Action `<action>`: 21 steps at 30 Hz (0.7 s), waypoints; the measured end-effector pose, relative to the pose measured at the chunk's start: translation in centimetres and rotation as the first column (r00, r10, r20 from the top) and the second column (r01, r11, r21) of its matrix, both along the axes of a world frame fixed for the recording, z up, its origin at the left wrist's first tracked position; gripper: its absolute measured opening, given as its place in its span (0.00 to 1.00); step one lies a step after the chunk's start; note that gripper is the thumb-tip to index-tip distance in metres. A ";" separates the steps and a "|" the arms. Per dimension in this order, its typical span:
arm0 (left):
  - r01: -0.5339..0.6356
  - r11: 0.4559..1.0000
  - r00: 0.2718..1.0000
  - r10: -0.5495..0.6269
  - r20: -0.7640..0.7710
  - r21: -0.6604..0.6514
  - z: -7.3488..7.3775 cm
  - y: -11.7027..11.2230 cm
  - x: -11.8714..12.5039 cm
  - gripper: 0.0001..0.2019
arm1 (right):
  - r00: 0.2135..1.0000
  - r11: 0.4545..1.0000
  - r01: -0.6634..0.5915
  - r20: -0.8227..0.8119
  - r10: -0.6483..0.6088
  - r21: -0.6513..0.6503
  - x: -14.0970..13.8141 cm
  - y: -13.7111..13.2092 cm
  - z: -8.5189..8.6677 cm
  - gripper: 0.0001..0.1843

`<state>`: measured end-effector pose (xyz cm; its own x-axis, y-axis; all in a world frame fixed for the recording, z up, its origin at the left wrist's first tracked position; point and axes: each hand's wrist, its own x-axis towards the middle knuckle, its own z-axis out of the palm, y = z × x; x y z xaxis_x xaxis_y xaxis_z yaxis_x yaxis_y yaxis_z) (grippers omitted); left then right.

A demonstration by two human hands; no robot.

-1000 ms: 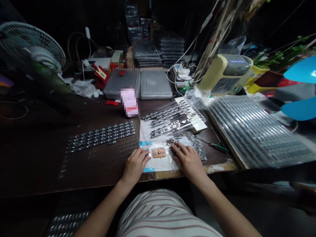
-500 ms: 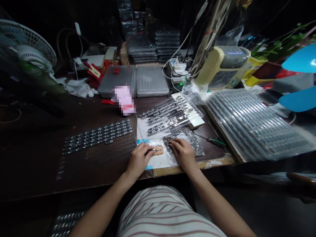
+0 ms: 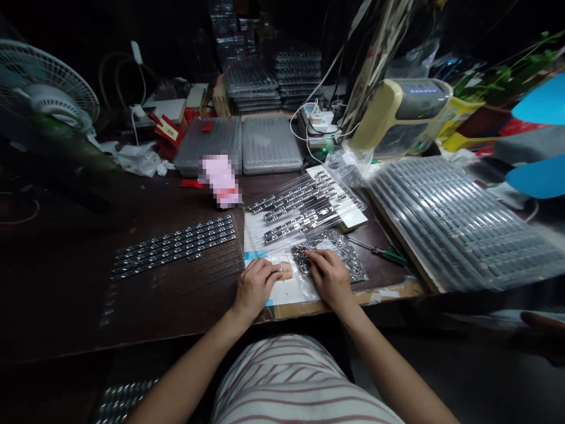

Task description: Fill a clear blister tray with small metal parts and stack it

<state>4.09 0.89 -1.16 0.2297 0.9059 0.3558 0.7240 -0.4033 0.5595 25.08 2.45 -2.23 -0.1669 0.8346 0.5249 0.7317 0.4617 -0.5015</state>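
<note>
My left hand (image 3: 252,287) is closed in a pinch at the left end of a small tan block (image 3: 286,271), with a tiny shiny metal part (image 3: 279,270) at the fingertips. The block lies on a white sheet (image 3: 289,292) near the table's front edge. To the right, my right hand (image 3: 332,278) has its fingers bent together at a heap of small dark metal parts (image 3: 300,255). Whatever those fingertips hold is too small to make out. Beside and behind that hand spreads a clear plastic bag (image 3: 354,259) of similar small parts.
A clear tray (image 3: 253,227) with dark strips of metal parts lies behind my hands. More filled strips (image 3: 174,244) rest at left. A green-handled screwdriver (image 3: 391,254) and stacked clear trays (image 3: 463,224) are at right. A fan (image 3: 48,82) stands far left.
My left thumb and finger have shifted slightly on the small metal part at the block. My right hand stays at the heap, its fingers moved a little. The view has shifted slightly.
</note>
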 end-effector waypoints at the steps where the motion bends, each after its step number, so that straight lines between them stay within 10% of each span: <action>1: 0.000 1.000 1.000 0.000 -0.003 -0.001 0.0 0.0 0.0 0.04 | 1.000 1.000 -0.006 -0.020 0.006 -0.005 0.0 0.0 0.1 0.14; 21: -0.130 0.985 0.928 0.160 0.337 -0.112 -0.4 0.6 -1.0 0.05 | 0.985 0.993 -0.056 0.157 0.071 -0.101 -5.1 -0.8 0.9 0.06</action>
<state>3.06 1.45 -1.54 -0.0289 0.9507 0.3089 0.5287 -0.2477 0.8118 19.94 1.68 -1.37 -0.2969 0.8645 0.4055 0.7768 0.4656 -0.4240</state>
